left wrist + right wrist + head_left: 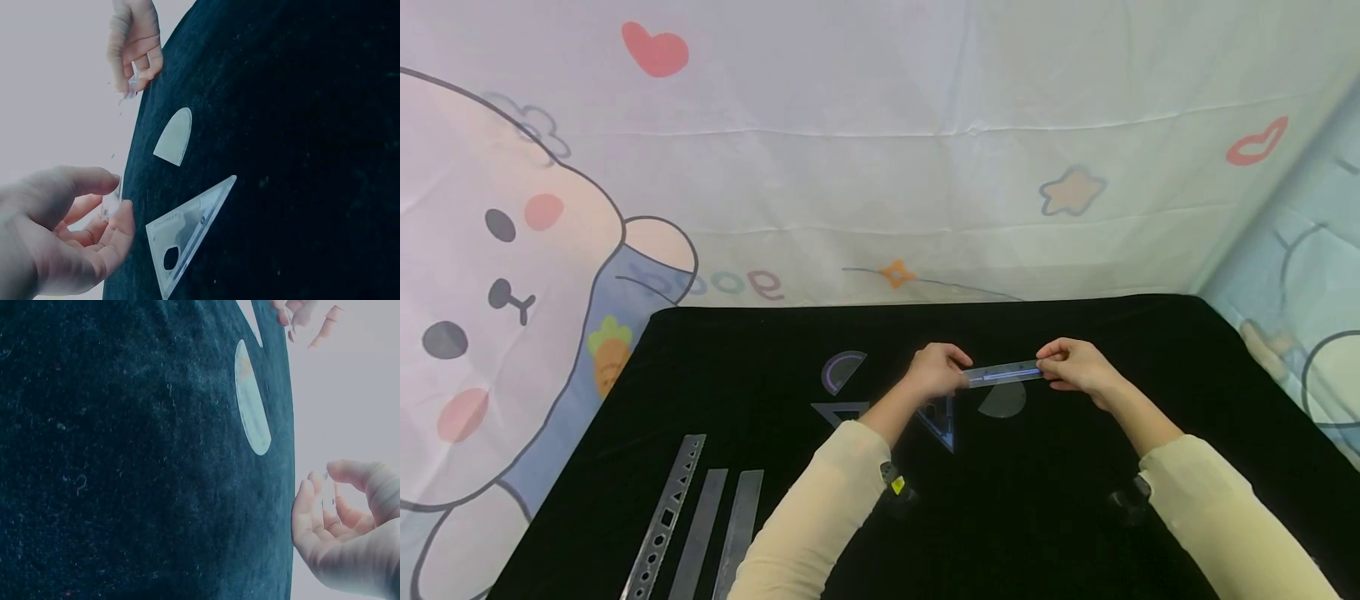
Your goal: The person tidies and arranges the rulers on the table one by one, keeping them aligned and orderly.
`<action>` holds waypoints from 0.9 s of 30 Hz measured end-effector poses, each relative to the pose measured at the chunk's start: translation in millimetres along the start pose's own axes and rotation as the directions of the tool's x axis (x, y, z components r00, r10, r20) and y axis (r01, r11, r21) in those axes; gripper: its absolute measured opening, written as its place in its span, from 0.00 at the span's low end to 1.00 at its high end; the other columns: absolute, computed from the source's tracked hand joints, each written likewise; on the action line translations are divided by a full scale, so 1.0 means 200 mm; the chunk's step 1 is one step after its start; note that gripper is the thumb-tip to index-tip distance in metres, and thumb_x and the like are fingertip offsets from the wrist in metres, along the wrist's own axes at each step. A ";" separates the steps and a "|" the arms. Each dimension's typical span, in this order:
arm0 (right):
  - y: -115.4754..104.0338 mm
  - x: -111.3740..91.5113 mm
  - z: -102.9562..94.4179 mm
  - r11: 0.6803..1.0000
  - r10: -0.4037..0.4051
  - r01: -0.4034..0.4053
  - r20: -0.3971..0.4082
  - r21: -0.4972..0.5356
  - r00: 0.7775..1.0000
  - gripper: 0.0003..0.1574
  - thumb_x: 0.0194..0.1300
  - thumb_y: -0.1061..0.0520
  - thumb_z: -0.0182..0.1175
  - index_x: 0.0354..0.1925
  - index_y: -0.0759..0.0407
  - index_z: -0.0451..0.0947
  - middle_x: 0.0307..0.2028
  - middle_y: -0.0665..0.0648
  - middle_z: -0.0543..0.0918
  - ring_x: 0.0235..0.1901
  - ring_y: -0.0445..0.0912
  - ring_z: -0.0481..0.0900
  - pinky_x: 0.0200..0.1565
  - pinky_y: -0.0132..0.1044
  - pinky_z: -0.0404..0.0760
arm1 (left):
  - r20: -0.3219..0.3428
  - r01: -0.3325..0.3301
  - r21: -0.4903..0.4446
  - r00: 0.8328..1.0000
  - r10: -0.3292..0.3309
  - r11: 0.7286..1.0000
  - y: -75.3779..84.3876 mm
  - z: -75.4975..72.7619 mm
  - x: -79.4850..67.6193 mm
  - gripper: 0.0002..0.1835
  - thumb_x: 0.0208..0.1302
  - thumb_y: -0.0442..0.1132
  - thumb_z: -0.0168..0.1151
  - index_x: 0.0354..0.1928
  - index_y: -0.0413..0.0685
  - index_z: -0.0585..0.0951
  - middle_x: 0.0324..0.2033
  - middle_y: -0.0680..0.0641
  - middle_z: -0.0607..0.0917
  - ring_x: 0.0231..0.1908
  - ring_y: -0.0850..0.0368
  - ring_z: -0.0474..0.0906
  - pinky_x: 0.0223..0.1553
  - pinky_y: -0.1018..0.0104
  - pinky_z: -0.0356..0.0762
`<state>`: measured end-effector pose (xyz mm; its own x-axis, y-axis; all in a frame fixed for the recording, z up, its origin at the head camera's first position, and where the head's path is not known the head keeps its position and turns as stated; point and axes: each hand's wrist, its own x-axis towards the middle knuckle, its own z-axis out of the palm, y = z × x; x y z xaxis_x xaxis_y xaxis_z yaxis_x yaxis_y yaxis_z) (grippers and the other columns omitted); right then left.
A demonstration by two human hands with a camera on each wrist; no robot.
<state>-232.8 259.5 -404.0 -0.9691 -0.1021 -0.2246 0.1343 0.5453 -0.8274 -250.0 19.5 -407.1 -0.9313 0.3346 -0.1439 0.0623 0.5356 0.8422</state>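
A short clear ruler [1003,374] is held up nearly level over the black cloth, one end in each hand. My left hand [936,369] pinches its left end between thumb and fingers. At the other end, my right hand [1077,367] grips it with thumb and fingertips. Under the ruler in the head view lies a clear half-round protractor [1004,402]. A set square [209,203] with a hole in it lies on the cloth near my left hand in the left wrist view. Part of it is hidden by that hand in the head view.
Left of my left forearm lie another protractor [833,372] and a second set square [833,410], partly covered by the arm. Closer to me on the left are a stencil ruler [656,550] with cut-out shapes and two long plain rulers [700,529]. A printed curtain [865,192] hangs behind the table.
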 end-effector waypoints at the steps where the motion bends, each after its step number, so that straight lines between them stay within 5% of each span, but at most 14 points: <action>1: -0.01 0.00 0.00 1.000 -0.004 0.004 -0.003 -0.004 1.000 0.19 0.67 0.56 0.52 0.50 0.69 0.67 0.39 0.60 0.74 0.41 0.52 0.77 0.42 0.36 0.81 | 0.011 -0.002 0.003 1.000 0.002 1.000 0.00 0.00 0.00 0.13 0.50 0.30 0.65 0.41 0.44 0.80 0.24 0.50 0.79 0.18 0.61 0.75 0.20 0.74 0.75; 17: -0.07 0.01 0.08 0.999 -0.034 0.033 -0.062 -0.017 0.997 0.19 0.65 0.56 0.53 0.50 0.68 0.68 0.38 0.59 0.76 0.41 0.52 0.77 0.38 0.34 0.81 | 0.124 -0.006 0.006 0.992 0.005 1.000 -0.04 -0.07 -0.10 0.09 0.53 0.31 0.63 0.38 0.44 0.78 0.27 0.48 0.80 0.24 0.57 0.78 0.25 0.72 0.79; 27: -0.12 0.03 0.14 0.998 -0.061 0.061 -0.067 0.009 0.996 0.22 0.64 0.58 0.54 0.53 0.69 0.67 0.36 0.58 0.72 0.35 0.47 0.76 0.40 0.35 0.82 | 0.200 0.037 -0.109 0.980 -0.014 0.993 -0.09 -0.12 -0.15 0.10 0.53 0.31 0.63 0.39 0.42 0.77 0.28 0.47 0.78 0.25 0.57 0.78 0.28 0.70 0.81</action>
<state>-235.3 222.1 -399.8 -0.9871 -0.0791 -0.1392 0.0765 0.5308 -0.8440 -232.0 -18.4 -406.7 -0.8415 0.4753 -0.2568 -0.0114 0.4595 0.8881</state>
